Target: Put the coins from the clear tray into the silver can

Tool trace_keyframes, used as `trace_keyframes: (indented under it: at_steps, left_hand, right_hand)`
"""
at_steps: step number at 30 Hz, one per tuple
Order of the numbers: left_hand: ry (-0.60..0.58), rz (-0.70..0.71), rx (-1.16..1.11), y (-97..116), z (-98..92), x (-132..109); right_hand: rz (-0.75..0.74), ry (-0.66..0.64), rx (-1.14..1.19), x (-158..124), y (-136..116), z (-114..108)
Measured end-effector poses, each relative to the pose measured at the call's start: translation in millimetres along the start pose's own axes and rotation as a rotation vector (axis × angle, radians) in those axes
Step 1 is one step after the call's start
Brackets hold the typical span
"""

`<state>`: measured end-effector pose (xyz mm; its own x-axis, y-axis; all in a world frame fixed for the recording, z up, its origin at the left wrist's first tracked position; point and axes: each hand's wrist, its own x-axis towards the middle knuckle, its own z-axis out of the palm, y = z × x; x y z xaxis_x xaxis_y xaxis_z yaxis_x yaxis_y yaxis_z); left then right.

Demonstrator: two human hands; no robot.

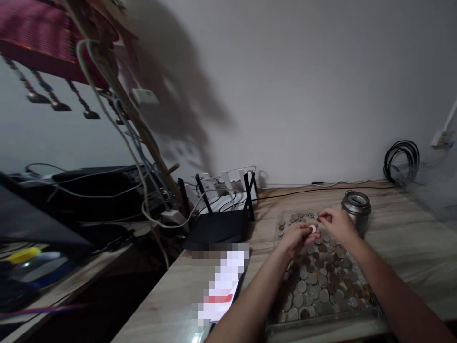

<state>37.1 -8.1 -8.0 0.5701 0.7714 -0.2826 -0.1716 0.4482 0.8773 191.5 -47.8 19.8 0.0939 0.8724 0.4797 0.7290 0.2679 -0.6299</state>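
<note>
Wall (303, 95) behind, wood-grain table (414, 243) in front of it. Clear shallow tray (321, 324) on the table, crowded with coins (323, 295), silver and brown mixed, densest in the near part, some overlapping; a looser cluster sits at the far left corner. Black router (217, 228) well left of the tray, lit screen (228, 281) in front of it, content masked. Slotted metal can (357, 207) upright just past the tray's far right side; right hand overlaps its edge in view, contact cannot tell. Both hands are over the far half of the tray. Left hand (297, 239): thumb and fingers pinch one pale coin (313, 229), face toward the camera, above the rest. Right hand (339, 226): thumb and index drawn narrow near the loose cluster, just beside the left fingertips; can't tell if anything is nipped between them. Step in hand, my read: single-coin handling, left holding one, right working at the tray's far end. Next move calls for a fine fingertip pinch on the right, coins being flat and close-packed, plus a steady left so the pale coin doesn't slip back into the pile
</note>
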Motion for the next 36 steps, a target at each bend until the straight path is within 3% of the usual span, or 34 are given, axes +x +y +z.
trace_keyframes:
  at_steps: [3,5,8,11,14,17,19,23,26,29,34,36]
  left_hand:
    - [0.041,0.012,0.014,-0.2,0.8,-0.6]
    - [0.058,0.022,0.038,-0.5,1.3,-1.2]
    - [0.055,0.036,0.086,-0.6,1.3,-2.3]
    - [0.03,0.059,0.137,-0.8,1.0,-3.6]
    - [0.013,0.075,0.152,-1.9,0.2,-3.6]
    - [0.03,0.088,0.136,-3.0,-1.1,-1.9]
    - [0.038,0.1,0.115,-3.0,-2.2,-0.8]
    - [0.093,0.15,0.032,-1.2,-3.7,-0.2]
    - [0.119,0.154,-0.007,-0.3,-3.2,0.1]
    - [0.112,0.112,-0.008,-0.5,-1.8,1.5]
    - [0.16,0.09,-0.035,0.2,-1.1,2.9]
    - [0.132,0.07,-0.06,1.3,-1.2,2.1]
  right_hand:
    - [0.036,0.365,-0.286,5.6,11.7,-33.9]
    - [0.162,0.494,-0.443,9.6,25.9,-55.2]
    - [0.304,0.445,-0.518,13.9,46.1,-71.7]
    - [0.308,0.386,-0.512,15.4,53.9,-72.0]
    - [0.206,0.442,-0.539,14.2,46.2,-65.7]
    - [0.004,0.514,-0.452,10.4,26.9,-50.2]
    - [-0.118,0.37,-0.313,6.1,12.6,-31.6]
    - [-0.207,-0.124,-0.1,-2.8,-4.1,12.7]
    - [-0.141,-0.196,0.02,-4.4,-4.6,28.1]
    - [-0.079,-0.049,0.011,-0.4,-0.3,14.2]
    - [0.103,0.46,-0.369,9.7,18.8,-44.3]
    - [0.221,0.506,-0.452,12.7,30.0,-61.3]
